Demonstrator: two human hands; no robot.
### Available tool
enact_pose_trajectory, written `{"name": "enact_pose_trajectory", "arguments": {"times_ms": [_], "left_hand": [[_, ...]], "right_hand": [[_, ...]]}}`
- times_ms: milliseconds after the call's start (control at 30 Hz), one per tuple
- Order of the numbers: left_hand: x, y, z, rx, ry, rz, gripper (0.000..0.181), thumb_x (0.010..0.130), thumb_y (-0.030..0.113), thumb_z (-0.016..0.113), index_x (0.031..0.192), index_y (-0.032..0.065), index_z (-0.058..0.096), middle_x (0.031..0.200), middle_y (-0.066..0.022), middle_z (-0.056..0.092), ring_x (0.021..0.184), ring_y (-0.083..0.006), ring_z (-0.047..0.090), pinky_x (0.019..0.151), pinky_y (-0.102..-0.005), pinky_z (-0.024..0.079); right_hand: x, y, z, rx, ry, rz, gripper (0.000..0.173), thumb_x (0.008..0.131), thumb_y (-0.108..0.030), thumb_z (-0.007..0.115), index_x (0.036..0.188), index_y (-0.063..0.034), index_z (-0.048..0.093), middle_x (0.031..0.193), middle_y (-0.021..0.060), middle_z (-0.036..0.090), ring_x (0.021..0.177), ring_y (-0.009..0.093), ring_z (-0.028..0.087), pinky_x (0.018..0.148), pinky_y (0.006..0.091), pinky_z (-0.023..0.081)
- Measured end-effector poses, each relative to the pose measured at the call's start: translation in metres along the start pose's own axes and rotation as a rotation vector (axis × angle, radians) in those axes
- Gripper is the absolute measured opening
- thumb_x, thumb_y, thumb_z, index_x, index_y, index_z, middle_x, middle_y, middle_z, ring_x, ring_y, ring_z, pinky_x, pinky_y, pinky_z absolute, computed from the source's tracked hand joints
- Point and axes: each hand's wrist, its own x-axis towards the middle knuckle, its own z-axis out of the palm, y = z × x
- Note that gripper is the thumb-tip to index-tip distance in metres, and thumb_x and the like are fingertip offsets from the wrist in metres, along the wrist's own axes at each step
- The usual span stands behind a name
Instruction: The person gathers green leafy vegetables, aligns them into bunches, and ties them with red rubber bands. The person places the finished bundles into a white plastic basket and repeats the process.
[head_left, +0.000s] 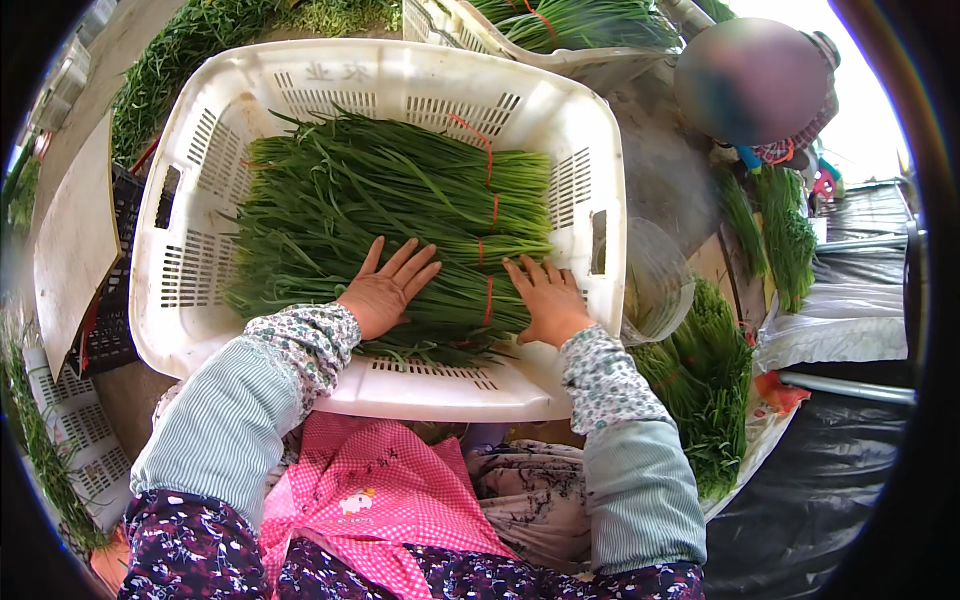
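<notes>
A white slotted plastic basket (375, 405) stands before me with several bundles of long green leaves, probably Chinese chives (360, 187), lying side by side in it. Their pale stem ends point right, and red ties (489, 300) go around them near those ends. My left hand (390, 289) rests on the leaves of the nearest bundles, fingers spread. At the stem ends, by the basket's right wall, my right hand (551, 300) touches the near bundles with its fingers apart. Neither hand is closed around anything.
More tied bundles (697, 375) lie at the right beside a clear plastic tub (660, 281). Another white basket of greens (585, 60) stands behind. A person (757, 90) is at the upper right. A board (79, 240) leans over a black crate (116, 322) at the left.
</notes>
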Motion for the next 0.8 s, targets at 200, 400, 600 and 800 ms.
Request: {"name": "enact_pose_trajectory", "arguments": {"times_ms": [200, 400, 600, 800], "left_hand": [[0.001, -0.001, -0.002, 0.028, 0.015, -0.021, 0.094, 0.092, 0.034, 0.067, 0.162, 0.0095, 0.01, 0.17, -0.0108, 0.003, 0.157, -0.0316, 0.002, 0.123, -0.0624, 0.003], [0.0, 0.007, -0.003, -0.015, -0.04, -0.033, 0.105, 0.087, 0.045, 0.072, 0.163, 0.0164, 0.005, 0.171, -0.0069, 0.004, 0.157, -0.0312, 0.004, 0.122, -0.0631, 0.003], [-0.018, 0.008, -0.032, -0.099, -0.084, -0.018, 0.123, 0.073, 0.046, 0.084, 0.163, 0.0158, 0.006, 0.17, -0.0078, 0.007, 0.157, -0.0307, 0.005, 0.122, -0.0634, 0.003], [-0.03, 0.009, -0.056, -0.224, 0.054, 0.034, 0.127, 0.065, 0.041, 0.09, 0.163, 0.0206, 0.011, 0.169, -0.0135, 0.011, 0.156, -0.0343, 0.007, 0.122, -0.0628, 0.006]], "right_hand": [[0.012, -0.011, -0.006, -0.154, -0.045, 0.045, 0.113, 0.069, -0.034, 0.09, 0.16, -0.0237, 0.024, 0.138, 0.0067, 0.054, 0.128, 0.028, 0.051, 0.112, 0.0534, 0.035], [0.013, -0.001, 0.031, -0.162, 0.033, 0.034, 0.119, 0.067, -0.034, 0.092, 0.161, -0.0203, 0.02, 0.138, 0.0094, 0.053, 0.129, 0.029, 0.05, 0.113, 0.0523, 0.033], [-0.014, -0.017, -0.005, -0.064, 0.008, 0.056, 0.125, 0.064, -0.039, 0.093, 0.162, -0.0205, 0.016, 0.147, 0.0092, 0.048, 0.138, 0.03, 0.043, 0.116, 0.0523, 0.03], [-0.062, -0.005, -0.021, 0.221, 0.104, 0.104, 0.061, 0.08, -0.027, 0.081, 0.133, -0.0093, 0.056, 0.119, 0.0144, 0.066, 0.113, 0.033, 0.064, 0.097, 0.0458, 0.05]]}}
